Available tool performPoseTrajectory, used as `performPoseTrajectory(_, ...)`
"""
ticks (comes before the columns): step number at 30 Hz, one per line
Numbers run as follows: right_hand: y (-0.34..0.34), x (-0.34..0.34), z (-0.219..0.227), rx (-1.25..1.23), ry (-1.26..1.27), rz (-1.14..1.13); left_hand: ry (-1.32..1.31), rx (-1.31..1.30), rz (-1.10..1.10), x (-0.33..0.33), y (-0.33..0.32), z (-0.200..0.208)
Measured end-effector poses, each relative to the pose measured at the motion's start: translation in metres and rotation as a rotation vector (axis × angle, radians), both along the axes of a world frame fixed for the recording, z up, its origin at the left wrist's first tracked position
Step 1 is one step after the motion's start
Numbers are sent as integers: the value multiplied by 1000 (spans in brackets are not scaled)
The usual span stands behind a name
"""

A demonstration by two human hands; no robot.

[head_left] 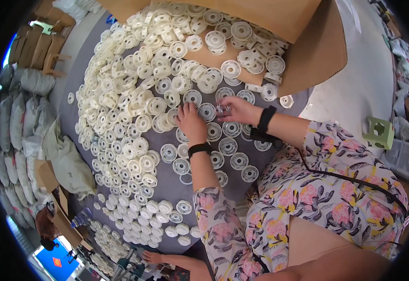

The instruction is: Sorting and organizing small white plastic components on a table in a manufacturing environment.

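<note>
Round white plastic wheel-like parts cover the dark grey table [167, 225]. My left hand [191, 124] reaches down among them, fingers bent and close together at a greyish wheel part [193, 97]; whether it grips anything is hidden under the fingers. Just to its right, my right hand [240, 110] pinches small shiny metal pieces [222, 108], too small to name exactly. They are held over another greyish wheel part [207, 112]. Around both hands, several such parts lie flat in loose rows, with shiny rings showing in their middles, such as one wheel part [228, 146].
A big heap of cream wheel parts [139, 70] fills the table's far left. An open cardboard box [317, 56] lies at the far side with parts spilling out. White caps [139, 225] stand in near-left rows. Another person's hand [153, 256] shows below; sacks [17, 122] line the left.
</note>
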State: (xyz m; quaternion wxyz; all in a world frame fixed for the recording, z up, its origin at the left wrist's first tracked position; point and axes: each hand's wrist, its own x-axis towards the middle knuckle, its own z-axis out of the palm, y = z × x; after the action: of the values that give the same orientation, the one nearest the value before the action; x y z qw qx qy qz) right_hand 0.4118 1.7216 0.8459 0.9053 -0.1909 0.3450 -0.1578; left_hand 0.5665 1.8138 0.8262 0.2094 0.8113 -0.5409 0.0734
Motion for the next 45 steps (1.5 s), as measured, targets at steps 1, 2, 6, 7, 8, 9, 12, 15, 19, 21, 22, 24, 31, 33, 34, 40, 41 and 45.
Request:
performPoseTrajectory(1, 3, -2, -1, -1, 0, 11, 26, 147, 22, 6, 4, 1)
performPoseTrajectory(2, 9, -4, -2, -39, 13, 17, 26, 147, 34, 8, 11, 2)
performPoseTrajectory(6, 11, -14, 0, -24, 27, 86, 413, -140, -95, -11, 32, 5)
performPoseTrajectory(7, 14, -12, 1, -20, 22, 92, 671, -323, -200, -21, 39, 6)
performPoseTrajectory(8, 17, -12, 2, -57, 17, 146, 666, -320, -195, -30, 46, 7)
performPoseTrajectory(9, 19, -11, 6, -96, 15, 199, 880, -279, -200, -39, 53, 12)
performPoseTrajectory(12, 21, -13, 19, -185, 109, 440, 1159, -216, -133, -45, 64, 19)
performPoseTrajectory(15, 19, -15, 20, -436, 218, 718, 1271, -190, -124, -39, 71, 14)
performPoseTrajectory(19, 26, -17, 15, -338, 140, 666, 1504, -230, -209, -42, 79, 12)
performPoseTrajectory(21, 30, -17, 16, -372, 194, 634, 1540, -227, -214, -48, 83, 16)
performPoseTrajectory(22, 31, -16, 17, -371, 195, 635, 1540, -277, -174, -51, 86, 18)
performPoseTrajectory(24, 31, -13, 21, -532, 265, 708, 1541, -326, -134, -53, 92, 22)
performPoseTrajectory(31, 31, -9, 30, -796, 298, 665, 1780, -469, 59, -59, 101, 27)
performPoseTrajectory(33, 24, -6, 37, -760, 325, 683, 1622, -521, -37, -67, 98, 35)
performPoseTrajectory(34, 28, -5, 39, -760, 323, 685, 1621, -522, -34, -66, 100, 30)
performPoseTrajectory(40, 48, -6, 31, -691, 387, 636, 1196, -344, -85, -72, 97, 31)
performPoseTrajectory(41, 49, -7, 28, -690, 391, 630, 1200, -341, -91, -73, 96, 35)
performPoseTrajectory(45, 60, -5, 18, -676, 343, 505, 843, -271, -75, -77, 95, 36)
